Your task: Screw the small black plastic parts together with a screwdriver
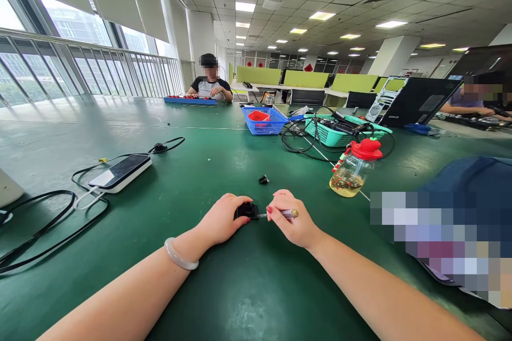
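My left hand point(222, 219) is closed over a small black part point(247, 210) and presses it onto the green table point(224, 287). My right hand point(293, 220) pinches a thin screwdriver point(280, 214) with a clear handle, its tip pointing left into the black part. The two hands are almost touching. A pale bangle sits on my left wrist. A second small black piece point(263, 179) lies loose on the table just beyond my hands.
A white-edged device with black cables point(120, 171) lies left. A glass jar with a red lid point(354, 169) stands right. Behind are a blue basket point(263, 120), a teal basket of cables point(340, 130) and an open computer case point(412, 101). One person sits at the far end, another at right.
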Tool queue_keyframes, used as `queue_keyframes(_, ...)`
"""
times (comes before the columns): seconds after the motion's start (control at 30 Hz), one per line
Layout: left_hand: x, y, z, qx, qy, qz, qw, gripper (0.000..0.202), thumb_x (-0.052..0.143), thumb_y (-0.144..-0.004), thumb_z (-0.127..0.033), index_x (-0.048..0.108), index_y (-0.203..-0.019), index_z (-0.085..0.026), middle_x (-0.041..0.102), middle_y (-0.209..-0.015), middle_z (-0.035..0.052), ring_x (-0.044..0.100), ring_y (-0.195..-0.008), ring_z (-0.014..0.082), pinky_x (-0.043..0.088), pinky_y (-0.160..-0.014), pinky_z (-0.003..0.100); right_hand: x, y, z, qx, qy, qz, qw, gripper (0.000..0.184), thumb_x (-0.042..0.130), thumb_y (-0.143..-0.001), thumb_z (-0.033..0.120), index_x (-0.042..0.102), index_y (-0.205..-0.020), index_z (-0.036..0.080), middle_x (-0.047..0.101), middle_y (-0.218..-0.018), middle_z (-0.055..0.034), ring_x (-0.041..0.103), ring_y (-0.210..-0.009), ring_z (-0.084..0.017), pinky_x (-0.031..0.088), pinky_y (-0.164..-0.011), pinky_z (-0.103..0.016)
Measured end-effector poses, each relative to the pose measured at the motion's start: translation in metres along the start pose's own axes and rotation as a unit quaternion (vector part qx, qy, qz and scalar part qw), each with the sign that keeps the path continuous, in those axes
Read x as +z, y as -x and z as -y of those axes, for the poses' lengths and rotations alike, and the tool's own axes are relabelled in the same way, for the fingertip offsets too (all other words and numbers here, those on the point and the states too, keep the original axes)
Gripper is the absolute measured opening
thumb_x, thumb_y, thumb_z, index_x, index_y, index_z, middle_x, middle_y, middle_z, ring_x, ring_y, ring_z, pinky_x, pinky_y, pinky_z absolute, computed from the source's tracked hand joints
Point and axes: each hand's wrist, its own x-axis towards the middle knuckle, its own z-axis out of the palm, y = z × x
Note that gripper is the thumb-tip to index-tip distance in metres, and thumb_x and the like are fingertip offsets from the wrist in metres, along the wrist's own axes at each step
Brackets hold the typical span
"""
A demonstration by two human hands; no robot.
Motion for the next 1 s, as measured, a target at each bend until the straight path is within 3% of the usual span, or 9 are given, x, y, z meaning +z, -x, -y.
queue_keyframes(0.1, 0.0, 0.0, 0.001, -0.001, 0.001, -0.003, 1.0, 0.041, 0.063, -0.082, -0.03, 0.06, -0.122, -0.026, 0.067, -0.116, 0.0049, 0.056, -0.112, 0.0252, 0.046, -0.1, 0.041, 0.001, 0.001, -0.001, 0.006, 0.007, -0.006, 1.0, 0.042, 0.04, -0.097, 0.035, 0.053, -0.06, 0.022, 0.056, -0.054, 0.0034, 0.047, -0.052, -0.012, 0.042, -0.087, -0.039)
queue_keyframes(0.3, 0.0, 0.0, 0.001, 0.002, 0.003, 0.0, 1.0, 0.041, 0.063, -0.082, -0.028, 0.06, -0.122, -0.026, 0.068, -0.116, 0.0049, 0.055, -0.114, 0.0251, 0.045, -0.101, 0.041, -0.002, 0.0, 0.0, 0.05, 0.007, -0.098, 0.994, 0.044, 0.039, -0.097, 0.04, 0.055, -0.061, 0.023, 0.057, -0.057, 0.0002, 0.054, -0.065, -0.017, 0.044, -0.073, -0.033)
queue_keyframes(0.5, -0.001, 0.0, 0.001, 0.006, -0.001, 0.004, 1.0, 0.044, 0.064, -0.082, -0.027, 0.059, -0.125, -0.027, 0.068, -0.116, 0.0048, 0.056, -0.113, 0.0244, 0.046, -0.1, 0.039, 0.002, -0.003, -0.004, 0.138, -0.023, -0.049, 0.989, 0.044, 0.042, -0.096, 0.044, 0.057, -0.061, 0.021, 0.049, -0.053, 0.0022, 0.049, -0.055, -0.014, 0.04, -0.059, -0.028)
queue_keyframes(0.57, -0.001, -0.001, 0.002, -0.004, -0.008, 0.006, 1.0, 0.046, 0.067, -0.08, -0.029, 0.059, -0.125, -0.026, 0.068, -0.115, 0.0058, 0.057, -0.111, 0.0248, 0.047, -0.099, 0.039, 0.001, -0.001, -0.003, 0.117, -0.017, -0.086, 0.989, 0.045, 0.041, -0.096, 0.043, 0.056, -0.06, 0.022, 0.052, -0.055, 0.001, 0.051, -0.059, -0.015, 0.041, -0.063, -0.03)
queue_keyframes(0.63, -0.001, -0.001, 0.002, -0.014, -0.019, 0.008, 1.0, 0.05, 0.07, -0.078, -0.032, 0.058, -0.126, -0.026, 0.068, -0.112, 0.0072, 0.058, -0.108, 0.0254, 0.048, -0.097, 0.039, 0.0, 0.001, 0.0, 0.052, -0.015, -0.112, 0.992, 0.045, 0.039, -0.097, 0.04, 0.054, -0.059, 0.022, 0.055, -0.056, 0.0001, 0.051, -0.063, -0.016, 0.043, -0.073, -0.034)
queue_keyframes(0.73, 0.0, -0.002, 0.003, -0.018, -0.03, 0.006, 0.999, 0.053, 0.071, -0.077, -0.035, 0.058, -0.128, -0.025, 0.068, -0.11, 0.0079, 0.059, -0.106, 0.0254, 0.048, -0.096, 0.04, 0.0, 0.002, 0.006, -0.054, -0.025, -0.045, 0.997, 0.039, 0.039, -0.098, 0.035, 0.055, -0.065, 0.022, 0.057, -0.057, 0.0019, 0.048, -0.057, -0.014, 0.042, -0.085, -0.038)
queue_keyframes(0.87, 0.0, -0.001, 0.005, -0.013, -0.029, 0.002, 0.999, 0.05, 0.067, -0.081, -0.036, 0.057, -0.129, -0.026, 0.067, -0.112, 0.0078, 0.059, -0.107, 0.0251, 0.048, -0.096, 0.04, 0.007, 0.001, 0.01, -0.096, 0.033, 0.064, 0.993, 0.027, 0.045, -0.095, 0.03, 0.057, -0.072, 0.022, 0.061, -0.065, 0.0022, 0.051, -0.061, -0.013, 0.039, -0.089, -0.039)
queue_keyframes(1.0, 0.0, 0.001, 0.005, -0.002, -0.028, -0.001, 1.0, 0.048, 0.064, -0.082, -0.037, 0.057, -0.128, -0.026, 0.067, -0.111, 0.0074, 0.059, -0.106, 0.0251, 0.048, -0.096, 0.041, 0.006, 0.001, 0.01, -0.108, 0.037, 0.043, 0.993, 0.022, 0.047, -0.092, 0.025, 0.056, -0.072, 0.023, 0.06, -0.063, 0.0032, 0.051, -0.059, -0.012, 0.039, -0.09, -0.039)
